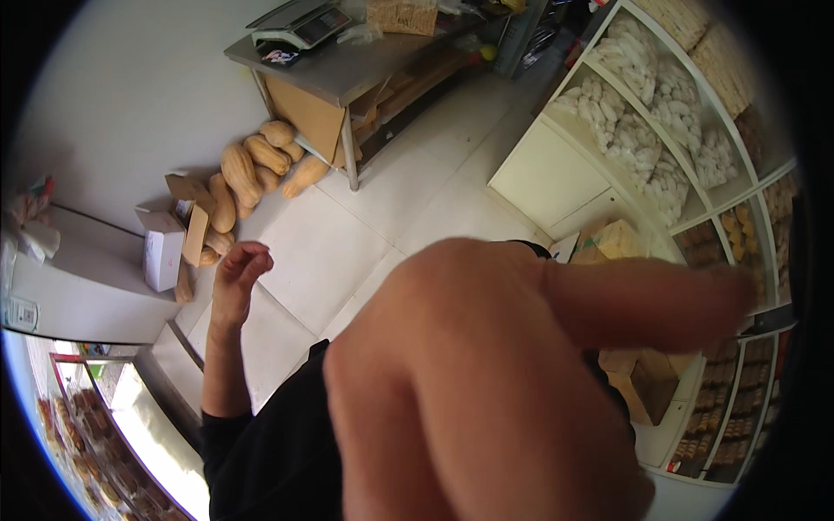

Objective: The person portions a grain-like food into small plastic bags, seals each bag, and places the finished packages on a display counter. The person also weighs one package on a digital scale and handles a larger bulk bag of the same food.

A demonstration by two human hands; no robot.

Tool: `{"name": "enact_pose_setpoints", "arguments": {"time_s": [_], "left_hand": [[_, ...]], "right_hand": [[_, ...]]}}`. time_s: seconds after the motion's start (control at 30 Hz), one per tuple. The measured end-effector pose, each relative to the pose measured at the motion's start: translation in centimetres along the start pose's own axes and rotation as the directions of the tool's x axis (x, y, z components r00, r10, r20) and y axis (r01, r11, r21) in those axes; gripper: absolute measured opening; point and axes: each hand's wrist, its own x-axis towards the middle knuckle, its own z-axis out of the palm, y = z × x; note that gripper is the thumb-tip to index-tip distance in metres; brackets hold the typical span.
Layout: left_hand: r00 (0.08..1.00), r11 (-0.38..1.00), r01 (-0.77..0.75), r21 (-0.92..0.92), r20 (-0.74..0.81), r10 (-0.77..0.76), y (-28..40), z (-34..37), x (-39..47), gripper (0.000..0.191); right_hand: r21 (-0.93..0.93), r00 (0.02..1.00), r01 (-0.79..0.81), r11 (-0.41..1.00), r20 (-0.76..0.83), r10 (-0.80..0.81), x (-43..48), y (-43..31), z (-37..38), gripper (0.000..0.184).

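Note:
My left hand [239,280] hangs in the air at the left, its bare forearm coming out of a black sleeve [280,449]. Its fingers are loosely curled and nothing shows between them and the thumb. Very close to the camera, my right hand [449,338] fills the lower middle, blurred and bent at the knuckles. One digit of it stretches to the right. Its fingertips run out of clear sight, so whether it grips anything cannot be told. Beyond my left hand, several butternut-type squashes [240,174] lie on the floor along the wall.
A metal table [391,65] at the back bears a weighing scale [303,26]. Opened cardboard boxes [163,251] stand beside the squashes. White shelving [547,176] with bagged white goods [632,140] curves along the right. Pale floor tiles [326,254] stretch between. Packaged goods [98,449] fill a rack at lower left.

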Motion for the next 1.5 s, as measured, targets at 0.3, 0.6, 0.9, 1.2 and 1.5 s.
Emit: {"name": "enact_pose_setpoints", "arguments": {"time_s": [0.3,0.6,0.9,1.2,1.5], "left_hand": [[0.976,0.903,0.194,-0.382,0.165,-0.140,-1.5,10.3,19.4,0.021],[0.930,0.858,0.334,-0.390,0.287,-0.232,-2.3,21.1,41.3,0.014],[0.880,0.836,0.394,-0.382,0.419,-0.223,-2.1,27.8,58.0,0.014],[0.871,0.862,0.339,-0.378,0.472,-0.136,-1.2,30.8,76.1,0.012],[0.961,0.912,0.224,-0.344,0.233,-0.149,-0.9,29.1,83.1,0.014]], "right_hand": [[-0.337,0.932,-0.200,0.920,-0.357,0.071,-6.5,-15.9,-14.7,0.037],[-0.507,0.883,-0.341,0.791,-0.461,0.085,-12.0,-36.8,-24.1,0.037],[-0.555,0.606,-0.609,0.567,-0.787,-0.119,-17.7,-54.6,-37.3,0.029],[-0.270,0.142,-0.926,0.263,-0.896,-0.421,-22.9,-70.7,-53.9,0.014],[-0.118,0.245,-0.956,-0.267,-0.822,-0.514,-33.1,-85.6,-74.2,0.015]]}}
